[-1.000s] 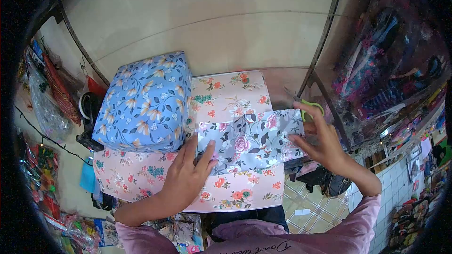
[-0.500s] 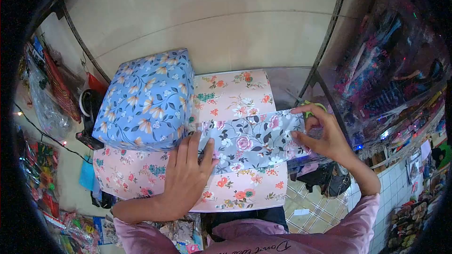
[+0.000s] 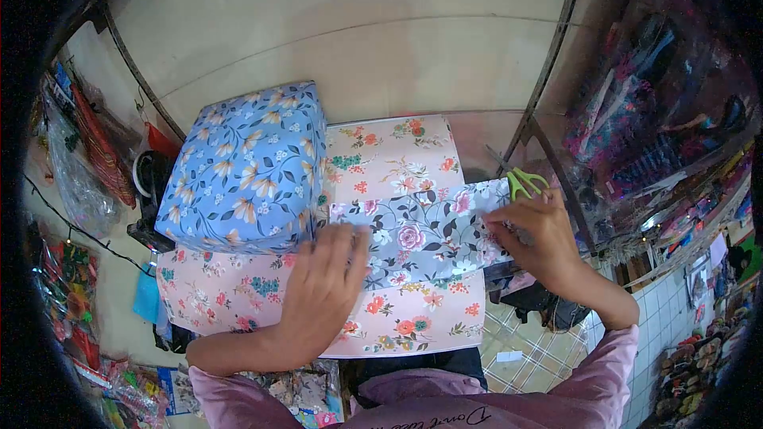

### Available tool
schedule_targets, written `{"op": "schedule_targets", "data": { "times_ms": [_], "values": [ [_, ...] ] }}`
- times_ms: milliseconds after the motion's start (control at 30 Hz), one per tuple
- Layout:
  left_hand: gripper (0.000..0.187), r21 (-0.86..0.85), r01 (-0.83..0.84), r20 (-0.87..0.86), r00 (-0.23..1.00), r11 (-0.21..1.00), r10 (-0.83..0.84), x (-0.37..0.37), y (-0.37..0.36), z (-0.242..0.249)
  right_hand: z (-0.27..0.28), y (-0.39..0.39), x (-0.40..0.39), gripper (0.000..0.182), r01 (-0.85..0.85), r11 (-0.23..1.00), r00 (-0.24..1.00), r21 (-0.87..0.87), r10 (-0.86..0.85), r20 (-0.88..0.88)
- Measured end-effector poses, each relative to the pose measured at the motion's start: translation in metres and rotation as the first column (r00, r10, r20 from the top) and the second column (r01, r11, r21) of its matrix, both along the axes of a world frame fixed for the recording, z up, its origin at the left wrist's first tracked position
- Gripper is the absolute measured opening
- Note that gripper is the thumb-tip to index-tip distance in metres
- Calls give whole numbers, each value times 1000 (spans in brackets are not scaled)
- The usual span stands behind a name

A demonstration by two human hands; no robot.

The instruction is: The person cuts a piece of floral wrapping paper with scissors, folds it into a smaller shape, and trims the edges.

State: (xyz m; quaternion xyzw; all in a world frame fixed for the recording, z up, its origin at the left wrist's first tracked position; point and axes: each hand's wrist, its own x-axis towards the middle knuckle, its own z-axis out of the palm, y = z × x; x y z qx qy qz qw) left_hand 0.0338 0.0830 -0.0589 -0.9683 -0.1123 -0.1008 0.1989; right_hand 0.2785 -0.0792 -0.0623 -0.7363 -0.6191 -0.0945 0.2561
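Observation:
A grey floral paper strip (image 3: 433,234) lies across pink floral paper (image 3: 413,326). My left hand (image 3: 326,294) rests at the strip's left end, fingers spread and slightly blurred. At the strip's right end is my right hand (image 3: 540,242), thumb and fingers curled near its edge; whether they pinch it is blurred. Green-handled scissors (image 3: 526,183) lie just beyond my right hand. To the left of the strip sits a box wrapped in blue floral paper (image 3: 246,167).
A black tape dispenser (image 3: 147,179) stands left of the blue box. Plastic-wrapped goods (image 3: 628,119) are at the right, and bagged items (image 3: 71,294) hang at the left. A cream panel (image 3: 358,56) rises behind the papers.
My right hand has drawn down and closer together at the strip's right end, showing more of the scissors. The fingers of my left hand have shifted slightly.

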Motion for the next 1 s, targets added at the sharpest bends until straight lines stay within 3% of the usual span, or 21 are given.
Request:
{"op": "schedule_targets", "data": {
  "times_ms": [67, 167, 267, 467, 567, 667, 767, 867, 1000],
  "values": [
    [52, -6, 166, -61, 984, 986, -166, 1, -1, 8, 1, -4, -9, 19, 71, 996, 996, -51, -68, 61],
    [56, -19, 344, -21, 939, 939, -344, 10, -1, 7, 4, -6, -12, 19, 90, 996, 986, -24, -86, 140],
    [58, -59, 385, -81, 918, 921, -389, 12, 3, 8, -1, -7, -10, 21, 85, 995, 990, -59, -77, 122],
    [53, -375, 421, -53, 880, 826, -473, 16, 19, 4, -8, -8, -8, 25, 67, 997, 997, -27, -66, 28],
    [50, -409, 445, 49, 882, 796, -468, 17, 20, 4, -12, -8, -7, 23, 51, 999, 996, 5, -51, 75],
    [48, -302, 494, 101, 867, 815, -488, 20, 24, 0, -9, -7, -10, 27, 76, 997, 996, 14, -77, 48],
    [48, -263, 507, 97, 860, 821, -500, 22, 25, 1, -10, -7, -4, 23, 2, 999, 999, 46, 1, -54],
    [42, -326, 455, 102, 888, 828, -448, 24, 21, 12, -10, -5, -4, 22, -16, 995, 999, 101, 20, -37],
    [45, -321, 386, 228, 918, 865, -325, 41, 20, 9, -11, -6, -6, 24, -54, 986, 976, 160, 86, -200]
  ]
}}
